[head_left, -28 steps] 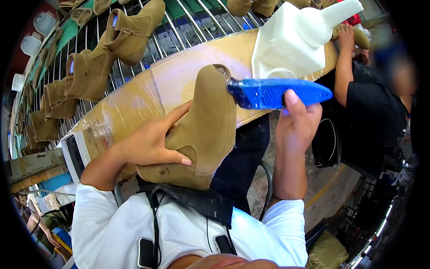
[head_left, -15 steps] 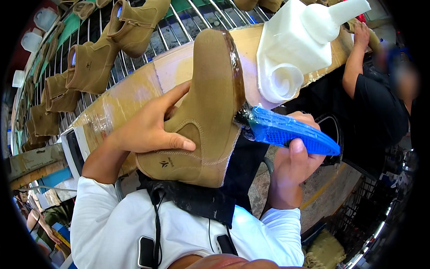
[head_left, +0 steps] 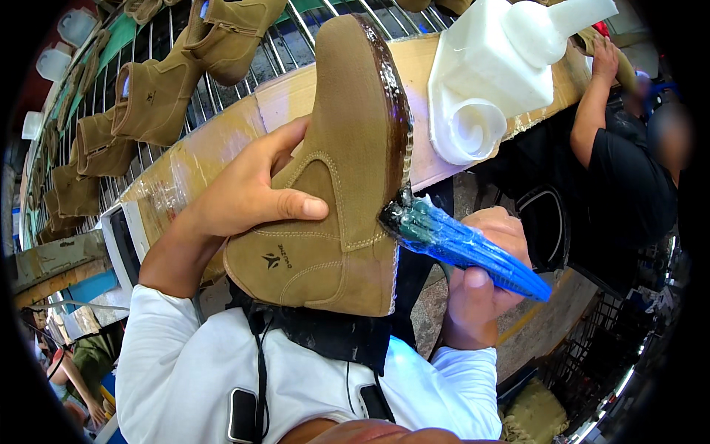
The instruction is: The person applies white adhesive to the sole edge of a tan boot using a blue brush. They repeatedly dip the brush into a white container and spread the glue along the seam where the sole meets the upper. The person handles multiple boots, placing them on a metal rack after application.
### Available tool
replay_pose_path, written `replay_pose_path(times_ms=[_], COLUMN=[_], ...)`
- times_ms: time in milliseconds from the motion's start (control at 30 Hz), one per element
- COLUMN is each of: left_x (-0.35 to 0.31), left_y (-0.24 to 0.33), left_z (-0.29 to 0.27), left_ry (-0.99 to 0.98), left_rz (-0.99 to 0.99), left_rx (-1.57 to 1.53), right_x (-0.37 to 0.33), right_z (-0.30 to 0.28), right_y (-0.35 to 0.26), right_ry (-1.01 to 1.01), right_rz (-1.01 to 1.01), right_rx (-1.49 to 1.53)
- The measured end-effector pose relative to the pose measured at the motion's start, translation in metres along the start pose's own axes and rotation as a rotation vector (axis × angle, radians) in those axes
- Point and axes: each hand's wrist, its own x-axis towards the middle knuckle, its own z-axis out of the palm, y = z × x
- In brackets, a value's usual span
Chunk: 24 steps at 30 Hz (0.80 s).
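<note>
Our left grip [head_left: 255,196] clasps a tan boot [head_left: 347,148], pale-stitched, its edge [head_left: 389,85] glossy dark brown partway; our right grip [head_left: 477,303] pinches a blue brush [head_left: 451,237].

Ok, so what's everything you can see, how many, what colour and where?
Held ankle boot: one, tan with dark wet edge, centre
Brush: one, blue handle, dark tip, at that boot's right edge
Other ankle boots: several, tan, upper left
Barred rack: one, silvery, beneath those boots
Cardboard: count unclear, tan, behind the held boot
Spouted plastic bottle: one, white, upper right
Co-worker: one, black top, right
Apron: one, black, person's lap
Shirt: one, white, bottom
Edge clutter: too unclear to count
Left hand: one, bare, gripping the held boot
Right hand: one, bare, gripping the brush
</note>
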Motion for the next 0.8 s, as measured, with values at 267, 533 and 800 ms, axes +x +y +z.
replay_pose_path(times_ms=[267, 533, 800], left_x=[0.000, -0.002, 0.001], left_y=[0.002, 0.002, -0.002], left_z=[-0.001, 0.001, 0.005], left_ry=[0.032, 0.022, 0.026], left_rz=[-0.033, -0.073, -0.048], left_rx=[-0.028, -0.045, -0.025], right_x=[0.007, 0.017, 0.024], right_z=[-0.010, -0.016, -0.005], right_y=[-0.007, -0.004, 0.011], right_ry=[-0.096, -0.097, 0.201], right_rz=[-0.051, 0.035, -0.047], right_rx=[-0.081, 0.053, -0.126])
